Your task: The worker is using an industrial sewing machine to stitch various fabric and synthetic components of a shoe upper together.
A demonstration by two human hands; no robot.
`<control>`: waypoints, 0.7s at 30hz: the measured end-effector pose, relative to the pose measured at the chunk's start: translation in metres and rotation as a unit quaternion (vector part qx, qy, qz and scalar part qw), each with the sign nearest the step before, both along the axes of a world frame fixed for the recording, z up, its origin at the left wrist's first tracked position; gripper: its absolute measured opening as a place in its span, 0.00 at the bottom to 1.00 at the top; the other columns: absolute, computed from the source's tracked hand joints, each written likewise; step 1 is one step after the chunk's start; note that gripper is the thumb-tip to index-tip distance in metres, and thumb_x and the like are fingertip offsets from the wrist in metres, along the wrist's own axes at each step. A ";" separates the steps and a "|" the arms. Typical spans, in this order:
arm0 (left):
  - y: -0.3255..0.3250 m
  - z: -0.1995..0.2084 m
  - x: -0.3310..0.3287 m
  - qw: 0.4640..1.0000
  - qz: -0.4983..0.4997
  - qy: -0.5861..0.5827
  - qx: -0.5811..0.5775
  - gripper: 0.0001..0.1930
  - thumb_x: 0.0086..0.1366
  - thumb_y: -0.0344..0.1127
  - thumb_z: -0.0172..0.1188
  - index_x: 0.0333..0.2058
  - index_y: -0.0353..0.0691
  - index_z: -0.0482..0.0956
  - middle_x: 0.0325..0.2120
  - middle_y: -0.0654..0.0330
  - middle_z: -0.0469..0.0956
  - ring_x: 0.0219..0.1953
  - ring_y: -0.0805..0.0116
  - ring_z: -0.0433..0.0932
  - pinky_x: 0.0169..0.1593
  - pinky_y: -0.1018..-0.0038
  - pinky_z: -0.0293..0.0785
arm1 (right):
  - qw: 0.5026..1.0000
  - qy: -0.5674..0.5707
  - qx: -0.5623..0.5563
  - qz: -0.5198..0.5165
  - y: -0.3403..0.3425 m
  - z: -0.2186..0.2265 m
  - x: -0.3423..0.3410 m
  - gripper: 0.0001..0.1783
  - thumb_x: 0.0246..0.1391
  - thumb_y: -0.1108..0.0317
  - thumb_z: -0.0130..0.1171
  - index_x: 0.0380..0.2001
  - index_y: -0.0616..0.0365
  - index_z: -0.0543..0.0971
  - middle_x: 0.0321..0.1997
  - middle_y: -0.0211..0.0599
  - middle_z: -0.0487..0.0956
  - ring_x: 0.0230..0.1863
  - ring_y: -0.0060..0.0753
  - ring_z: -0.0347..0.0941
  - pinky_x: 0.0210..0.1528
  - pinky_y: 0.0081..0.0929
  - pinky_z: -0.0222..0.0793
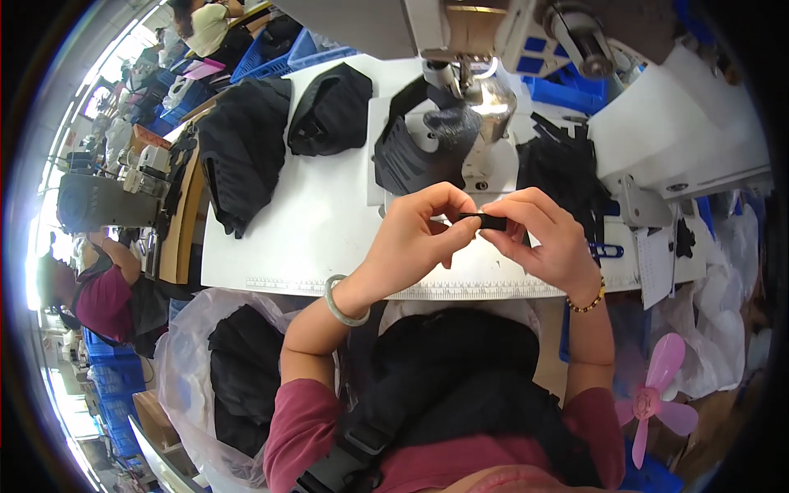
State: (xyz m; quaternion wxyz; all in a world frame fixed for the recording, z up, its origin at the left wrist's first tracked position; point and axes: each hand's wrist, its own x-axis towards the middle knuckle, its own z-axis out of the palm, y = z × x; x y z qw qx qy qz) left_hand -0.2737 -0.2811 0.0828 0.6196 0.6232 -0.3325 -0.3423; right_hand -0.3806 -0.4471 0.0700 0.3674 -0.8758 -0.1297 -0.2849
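Over the front part of the white table [329,238], both my hands meet at a short black strip [491,222], probably fabric. My left hand [423,234] pinches its left end between thumb and finger. At the other end, my right hand [542,234] grips it the same way. Just beyond my hands, a black fabric piece with a striped pattern [415,156] lies around the arm of the sewing machine [493,99], under its needle area. A pile of black strips [559,164] rests to the right of the machine.
Two black fabric pieces [246,148] [330,111] lie on the table's left. A ruler [460,291] runs along the front edge. Blue-handled scissors [606,251] lie at the right. A plastic bag [185,361] with black cloth stands lower left; a pink fan [649,403] is lower right. Another person [107,296] sits far left.
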 end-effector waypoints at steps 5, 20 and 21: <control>0.011 0.040 0.031 0.986 0.134 -0.064 -0.076 0.06 0.58 0.28 0.53 0.31 0.29 0.74 0.20 0.60 0.73 0.17 0.81 0.68 0.17 0.87 0.60 | 0.915 0.096 0.384 -0.078 0.027 0.010 0.021 0.18 0.56 0.63 0.57 0.38 0.62 0.62 0.33 0.37 0.74 0.20 0.23 0.76 0.12 0.15 0.64; -0.023 0.032 0.076 0.998 0.060 -0.010 -0.023 0.07 0.58 0.30 0.56 0.29 0.31 0.75 0.21 0.60 0.74 0.18 0.79 0.72 0.15 0.86 0.65 | 0.864 -0.063 0.496 -0.053 0.035 -0.014 0.071 0.16 0.55 0.75 0.55 0.22 0.52 0.58 0.18 0.17 0.56 0.17 0.06 0.48 0.16 0.09 0.45; -0.025 0.031 0.076 0.998 0.062 -0.009 -0.025 0.07 0.58 0.30 0.56 0.29 0.31 0.75 0.21 0.60 0.74 0.18 0.79 0.72 0.15 0.86 0.65 | 0.903 -0.079 0.417 -0.067 0.030 -0.017 0.071 0.16 0.55 0.75 0.55 0.22 0.53 0.58 0.18 0.17 0.57 0.17 0.06 0.48 0.16 0.10 0.45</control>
